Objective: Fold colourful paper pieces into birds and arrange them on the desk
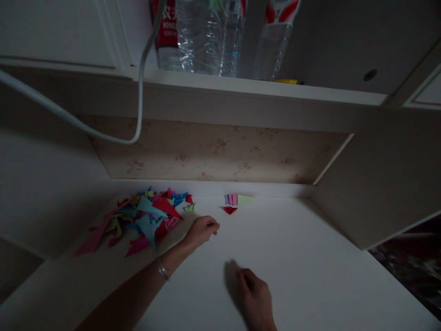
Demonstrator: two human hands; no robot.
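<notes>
My left hand is just right of a heap of coloured paper pieces, its fingers pinched together. Whatever may be between those fingertips is hidden. Lower down, nearer to me, my right hand is curled closed above the white tabletop, casting a shadow to its left; the inside of its grip does not show. Beyond my hands, a small row of purple, pink and green paper pieces lies by the back edge. A folded red paper piece lies in front of that row.
Overhead, a shelf holds several clear plastic bottles. A white cable hangs down at the left. Side panels enclose the tabletop, and a flowered back panel stands behind it.
</notes>
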